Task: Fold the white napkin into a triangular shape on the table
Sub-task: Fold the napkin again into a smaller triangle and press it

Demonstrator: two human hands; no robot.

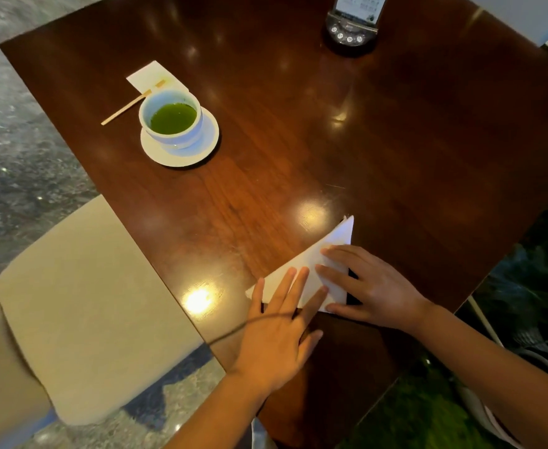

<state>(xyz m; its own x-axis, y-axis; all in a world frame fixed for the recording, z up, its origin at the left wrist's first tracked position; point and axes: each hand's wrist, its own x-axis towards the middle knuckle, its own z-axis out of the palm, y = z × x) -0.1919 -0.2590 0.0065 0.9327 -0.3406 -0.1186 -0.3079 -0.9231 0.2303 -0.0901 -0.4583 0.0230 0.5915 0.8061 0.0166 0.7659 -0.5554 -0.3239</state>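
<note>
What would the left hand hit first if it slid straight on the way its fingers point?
The left hand points up and right across the napkin. Beyond the napkin's edge only bare table shows, so the way looks free.

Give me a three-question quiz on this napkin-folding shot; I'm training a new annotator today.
1. True or false: the left hand and the right hand both lie with straight fingers on the white napkin.
2. What stands under the cup of green tea? A) a white saucer B) a tray C) the napkin
3. Fill in: the napkin's visible outline on the wooden table is a ____.

Key: 1 true; 2 A; 3 triangle
</note>
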